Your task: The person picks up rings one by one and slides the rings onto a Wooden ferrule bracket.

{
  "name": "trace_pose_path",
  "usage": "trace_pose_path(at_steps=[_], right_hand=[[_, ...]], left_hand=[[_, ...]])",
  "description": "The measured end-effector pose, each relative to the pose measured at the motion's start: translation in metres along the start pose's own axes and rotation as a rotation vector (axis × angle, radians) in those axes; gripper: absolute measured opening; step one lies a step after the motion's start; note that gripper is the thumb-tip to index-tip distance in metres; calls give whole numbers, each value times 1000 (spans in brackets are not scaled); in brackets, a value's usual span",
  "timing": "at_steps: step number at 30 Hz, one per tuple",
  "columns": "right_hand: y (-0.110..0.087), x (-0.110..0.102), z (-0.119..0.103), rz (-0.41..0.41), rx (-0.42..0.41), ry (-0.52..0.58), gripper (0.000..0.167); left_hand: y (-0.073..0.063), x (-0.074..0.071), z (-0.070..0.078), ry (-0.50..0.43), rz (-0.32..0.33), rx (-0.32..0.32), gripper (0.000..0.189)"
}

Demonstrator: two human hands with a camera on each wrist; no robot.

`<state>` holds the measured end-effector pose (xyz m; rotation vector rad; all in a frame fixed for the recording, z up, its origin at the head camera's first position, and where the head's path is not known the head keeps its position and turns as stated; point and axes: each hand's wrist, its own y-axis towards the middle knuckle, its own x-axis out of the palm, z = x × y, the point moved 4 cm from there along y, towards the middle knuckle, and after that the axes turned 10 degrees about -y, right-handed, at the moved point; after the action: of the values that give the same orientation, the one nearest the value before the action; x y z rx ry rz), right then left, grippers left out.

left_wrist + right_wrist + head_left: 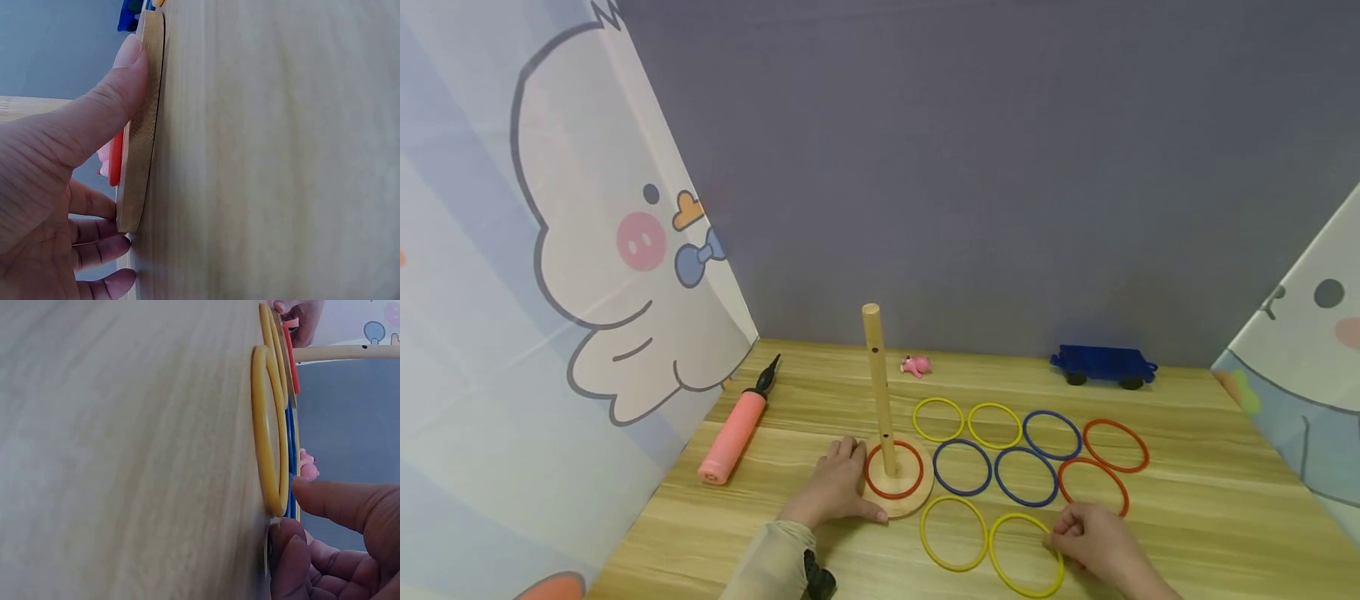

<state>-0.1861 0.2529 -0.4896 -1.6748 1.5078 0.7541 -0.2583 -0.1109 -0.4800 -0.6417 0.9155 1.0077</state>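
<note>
Step, as judged: ring pickup. The right hand (1093, 542), fingers curled, sits at the nearest yellow ring (262, 434), flat on the table (1195, 542); whether it pinches cannot be told. The left hand (835, 487) rests unclenched against the base (908, 479), thumb extended. The next move likely calls for a firm pinch.

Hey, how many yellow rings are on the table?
4: the back-left ring, the back-right ring just beside it, the front-left ring, and the front-right ring at the right hand. None appears hidden.
</note>
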Motion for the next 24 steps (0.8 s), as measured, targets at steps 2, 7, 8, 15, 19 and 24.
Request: trace_pose_path(at_steps=[2,7,8,15,19,24], right_hand=[[-1,1,0,-4,-23,-20,25],[-1,3,1,-7,-40,-49,26],[-1,3,1,-11,-31,-46,26],[0,8,3,-36,2,-16,19],[0,8,6,-53,-23,15,16],[1,6,9,-83,-60,63,13]], left_hand=[[0,0,0,-4,2,2,121],[1,-1,-1,-13,0,3,120],[1,-1,-1,-15,1,4,121],[1,5,-6,-5,7,2,123],[1,7,-8,-10,20,7,123],[3,6,-7,-3,32,21,122]])
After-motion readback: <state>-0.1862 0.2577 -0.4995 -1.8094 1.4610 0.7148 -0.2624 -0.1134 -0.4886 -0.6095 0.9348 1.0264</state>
